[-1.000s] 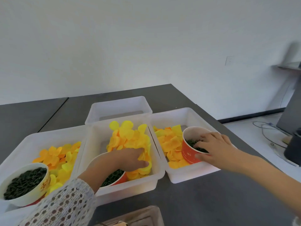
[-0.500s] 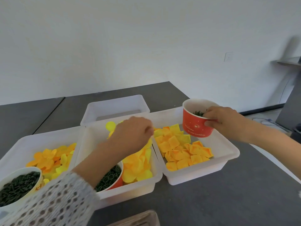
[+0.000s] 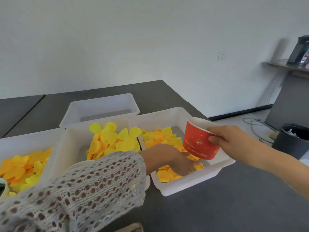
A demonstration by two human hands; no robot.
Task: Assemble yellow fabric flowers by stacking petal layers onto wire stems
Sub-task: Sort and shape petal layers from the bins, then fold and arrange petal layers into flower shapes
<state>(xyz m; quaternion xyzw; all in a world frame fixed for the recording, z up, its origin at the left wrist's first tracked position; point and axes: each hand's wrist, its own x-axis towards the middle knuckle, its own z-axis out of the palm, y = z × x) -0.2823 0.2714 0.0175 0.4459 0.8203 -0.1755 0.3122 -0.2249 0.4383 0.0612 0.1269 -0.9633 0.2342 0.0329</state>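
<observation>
Both hands work over the right-hand bin. Right hand [image 3: 232,139] grips a red paper cup [image 3: 199,141] by its rim, thumb outside on the wall, holding it tilted above the right bin [image 3: 192,185]. Left hand [image 3: 177,160] reaches across from a loose-knit white sleeve [image 3: 87,190] and lies down among the yellow-orange fabric petals [image 3: 160,138] in that bin, just under the cup; its fingers are buried in the petals, so whether they grasp anything cannot be told.

A dark grey desk [image 3: 217,206] carries four translucent white bins. The middle bin [image 3: 71,143] holds a heap of bright yellow round petals [image 3: 115,139], and the sleeve crosses in front of it, hiding its near half. The left bin [image 3: 16,144] holds orange and yellow petals [image 3: 21,168], with the rim of a white cup [image 3: 4,188] just showing at the left edge. Behind the middle one stands a fourth bin [image 3: 100,108] showing only its bare floor.

A white wall with a socket [image 3: 222,56] rises behind the desk. At the right a shelf [image 3: 284,65] bears a dark appliance [image 3: 300,51], and on the floor stand a black bucket [image 3: 292,141] and some loose cables [image 3: 255,126].
</observation>
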